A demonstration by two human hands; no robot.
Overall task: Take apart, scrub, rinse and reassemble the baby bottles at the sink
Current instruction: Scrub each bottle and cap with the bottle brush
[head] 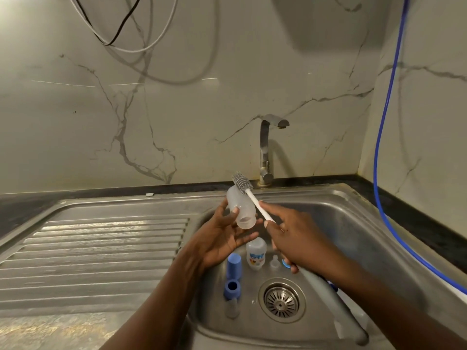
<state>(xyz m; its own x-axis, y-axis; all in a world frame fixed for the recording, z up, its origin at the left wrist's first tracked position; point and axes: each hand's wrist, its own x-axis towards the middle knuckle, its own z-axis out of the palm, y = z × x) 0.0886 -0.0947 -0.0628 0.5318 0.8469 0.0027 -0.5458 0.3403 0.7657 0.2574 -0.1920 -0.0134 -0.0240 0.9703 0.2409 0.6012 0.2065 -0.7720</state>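
My left hand [222, 236] holds a clear bottle body [238, 208] over the sink, thumb on its side, open mouth towards me. My right hand [290, 233] grips the white handle of a bottle brush [246, 189]; its grey bristle head lies against the bottle's far end, outside it. Down in the basin [353, 223] lie a second clear bottle with a printed label [256, 255], a blue cap [233, 266], a blue collar ring [232, 289], a clear teat [275, 261] and a greyish teat [232, 308]. Something blue [286, 263] is partly hidden under my right hand.
The steel tap [266, 150] stands behind the basin with no water running. A ribbed drainboard [101, 248] lies left. The drain strainer [281, 300] is in the basin floor. A grey pipe-like handle [336, 304] crosses the basin's right. A blue hose [384, 147] hangs down the right wall.
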